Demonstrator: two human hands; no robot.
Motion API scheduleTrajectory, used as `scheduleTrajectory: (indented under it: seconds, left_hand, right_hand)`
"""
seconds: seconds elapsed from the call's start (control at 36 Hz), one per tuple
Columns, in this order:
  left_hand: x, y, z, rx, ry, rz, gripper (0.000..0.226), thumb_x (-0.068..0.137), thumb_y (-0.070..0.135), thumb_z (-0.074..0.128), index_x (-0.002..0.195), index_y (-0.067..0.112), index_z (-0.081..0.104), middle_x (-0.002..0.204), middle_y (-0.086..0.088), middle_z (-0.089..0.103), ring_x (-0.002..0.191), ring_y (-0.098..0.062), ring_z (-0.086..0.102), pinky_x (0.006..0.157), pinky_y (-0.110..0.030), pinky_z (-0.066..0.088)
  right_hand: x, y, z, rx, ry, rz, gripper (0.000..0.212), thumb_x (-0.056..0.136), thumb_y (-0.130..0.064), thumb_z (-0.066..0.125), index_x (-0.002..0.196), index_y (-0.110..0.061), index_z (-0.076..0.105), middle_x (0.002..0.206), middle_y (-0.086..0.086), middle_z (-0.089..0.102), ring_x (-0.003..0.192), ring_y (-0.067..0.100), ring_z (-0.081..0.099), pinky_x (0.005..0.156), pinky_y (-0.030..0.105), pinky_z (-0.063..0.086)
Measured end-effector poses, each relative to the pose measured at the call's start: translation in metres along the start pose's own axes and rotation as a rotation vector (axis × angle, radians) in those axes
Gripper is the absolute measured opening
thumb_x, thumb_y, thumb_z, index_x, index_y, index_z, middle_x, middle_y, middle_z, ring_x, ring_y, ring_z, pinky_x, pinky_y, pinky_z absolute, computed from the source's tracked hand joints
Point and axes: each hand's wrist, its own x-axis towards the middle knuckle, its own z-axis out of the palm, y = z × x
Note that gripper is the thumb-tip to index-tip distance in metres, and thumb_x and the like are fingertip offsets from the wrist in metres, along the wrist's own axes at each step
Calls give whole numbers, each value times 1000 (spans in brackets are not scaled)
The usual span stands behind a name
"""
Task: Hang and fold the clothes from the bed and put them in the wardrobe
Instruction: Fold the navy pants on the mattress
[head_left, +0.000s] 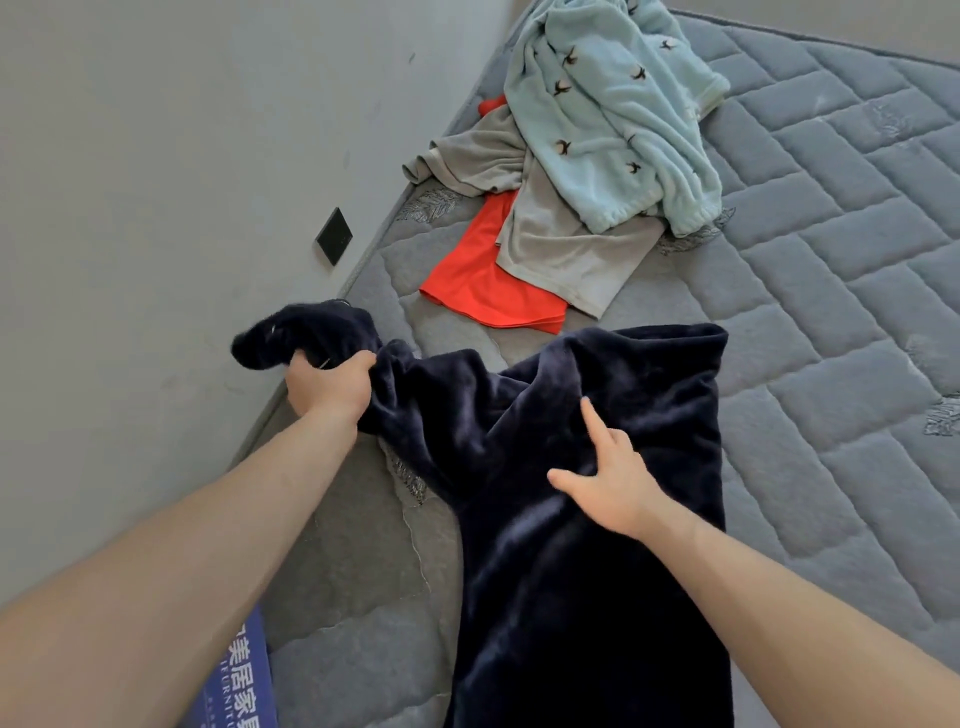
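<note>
While the left hand (327, 387) grips a bunched sleeve of the navy fleece garment (571, 493) near the bed's (831, 260) wall edge, the right hand (610, 486) presses flat, fingers spread, likely anchoring it for folding.

Two bare arms reach out. No sleeves show. The left hand (327, 382) and right hand (615, 483) are bare too.

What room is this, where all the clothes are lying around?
Probably a bedroom: a bare quilted mattress pushed against a wall, with loose clothes piled on it.
</note>
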Motion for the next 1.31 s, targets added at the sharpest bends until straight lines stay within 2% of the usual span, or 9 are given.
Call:
scheduleTrajectory:
  seconds: [0.25,0.39,0.53,0.67,0.78,0.92,1.06,1.22,1.31]
  left_hand:
    - [-67,33,36,157,-143,842,28,78,-1,65,102,13,64,107,2,45,91,-17,54,87,-23,45]
    - [-118,25,72,415,-346,1119,71,70,-1,64,139,17,56,116,-3,46,101,-27,54,85,-39,50]
    - [-163,-22,108,932,-537,1157,88,82,3,62,159,28,27,138,-3,41,115,-29,49,88,-40,49]
    - [-188,-68,108,1363,-828,949,103,86,20,73,162,22,5,168,-9,-2,149,-34,19,112,-41,40]
    - [-186,-66,94,1063,-835,943,80,85,28,63,157,26,29,167,0,14,141,-26,35,110,-41,41]
    - [-150,-52,68,657,-423,1013,60,70,30,70,129,27,59,138,5,47,118,-21,52,97,-42,44]
    - [-112,-55,58,679,-277,533,77,72,39,80,140,21,47,140,-5,42,131,-29,43,111,-45,36]
    - [-108,-54,54,548,-385,580,14,85,27,75,91,31,63,91,7,57,84,-14,58,86,-42,51]
    - [-116,-49,57,435,-346,681,15,88,21,72,80,28,60,69,6,55,68,-12,54,69,-41,49]
  right_hand:
    - [-27,42,-46,498,316,80,66,92,-15,69,144,-45,42,123,-9,63,104,9,65,79,29,54]
    - [-53,63,-60,637,440,131,53,94,-6,65,135,-35,48,117,-1,65,92,16,65,86,43,57]
    - [-67,80,-63,665,409,214,53,96,-9,63,141,-30,44,119,-2,64,103,22,67,88,45,57]
    - [-70,84,-58,690,290,310,65,96,-14,66,151,-27,34,125,1,61,102,19,66,87,42,57]
    - [-69,72,-60,729,261,292,68,95,-24,68,153,-28,32,134,0,55,105,17,63,89,41,56]
    - [-54,49,-64,573,410,147,78,89,-37,74,153,-32,31,144,-8,46,106,7,60,94,33,49]
    - [-28,23,-62,370,412,88,85,85,-40,76,154,-28,29,138,-6,46,115,14,57,95,32,47]
    - [-15,8,-72,195,352,117,5,87,-19,62,90,-18,66,82,-2,68,79,17,64,60,26,45]
    - [-16,9,-79,280,589,-12,11,90,-18,55,80,-23,57,84,-2,64,76,16,60,64,29,41]
